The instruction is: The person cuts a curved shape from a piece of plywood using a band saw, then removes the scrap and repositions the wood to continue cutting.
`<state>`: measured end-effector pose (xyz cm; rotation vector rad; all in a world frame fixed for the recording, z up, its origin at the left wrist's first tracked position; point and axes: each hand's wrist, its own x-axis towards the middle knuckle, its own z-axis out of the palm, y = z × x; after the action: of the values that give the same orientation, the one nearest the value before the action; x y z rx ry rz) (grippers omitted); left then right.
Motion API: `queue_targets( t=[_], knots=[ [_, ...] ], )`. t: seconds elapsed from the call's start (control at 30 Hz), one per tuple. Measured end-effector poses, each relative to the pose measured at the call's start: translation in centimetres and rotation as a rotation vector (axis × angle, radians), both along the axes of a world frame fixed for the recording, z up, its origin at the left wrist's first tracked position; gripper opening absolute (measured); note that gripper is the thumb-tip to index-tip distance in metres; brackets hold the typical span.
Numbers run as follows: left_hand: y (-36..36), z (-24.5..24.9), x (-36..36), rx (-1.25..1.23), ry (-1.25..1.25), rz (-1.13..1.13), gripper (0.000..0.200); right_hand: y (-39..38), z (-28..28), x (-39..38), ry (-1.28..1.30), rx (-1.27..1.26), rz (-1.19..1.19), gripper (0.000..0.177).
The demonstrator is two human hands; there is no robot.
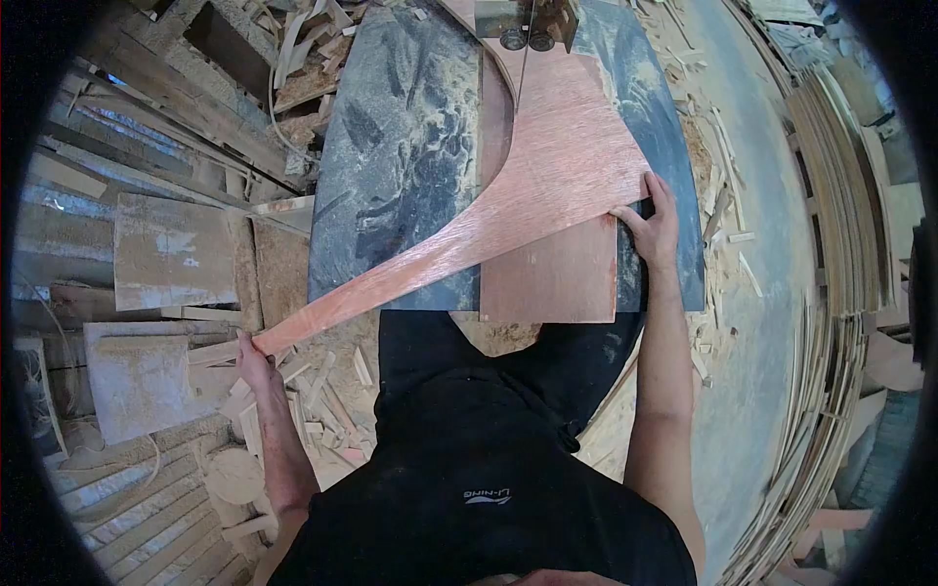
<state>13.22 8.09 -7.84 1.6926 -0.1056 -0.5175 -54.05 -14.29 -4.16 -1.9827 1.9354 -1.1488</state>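
A reddish plywood panel (552,156) with a curved left edge lies over the saw table (391,127), its long narrow tail reaching past the table toward the lower left. My left hand (256,363) is closed around the tip of that tail. At the panel's right corner, my right hand (657,227) grips the edge, thumb and fingers apart on either side of the corner. The thin bandsaw blade (524,73) meets the plywood at its curved edge, below the guide block (526,27). A flat rectangular board (549,278) lies under the panel and overhangs the table's front edge.
Sawdust coats the table. Wood offcuts (327,400) litter the floor at left, and more scraps (721,186) lie along the right side. Tall stacks of thin sheets (831,195) stand at far right. Dusty boards (176,252) and beams are at left.
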Motion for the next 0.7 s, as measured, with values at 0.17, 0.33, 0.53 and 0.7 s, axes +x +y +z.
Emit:
queue_targets(
  t=[0.17, 0.33, 0.53, 0.7],
  knots=[
    [0.2, -0.2, 0.2, -0.002, -0.007, -0.013, 0.028, -0.2, 0.0, -0.2, 0.01, 0.014, 0.003, 0.088],
    [0.0, 0.0, -0.5, -0.029, -0.025, 0.003, 0.03, -0.5, -0.3, -0.4, -0.005, 0.006, 0.011, 0.088],
    [0.3, 0.5, -0.9, 0.041, -0.025, -0.009, 0.029, -0.9, -0.6, -0.6, 0.01, 0.002, 0.013, 0.088],
    [1.0, 0.2, -0.3, 0.051, -0.04, -0.059, 0.029, -0.7, -0.4, -0.5, -0.007, -0.028, 0.03, 0.091]
  ],
)
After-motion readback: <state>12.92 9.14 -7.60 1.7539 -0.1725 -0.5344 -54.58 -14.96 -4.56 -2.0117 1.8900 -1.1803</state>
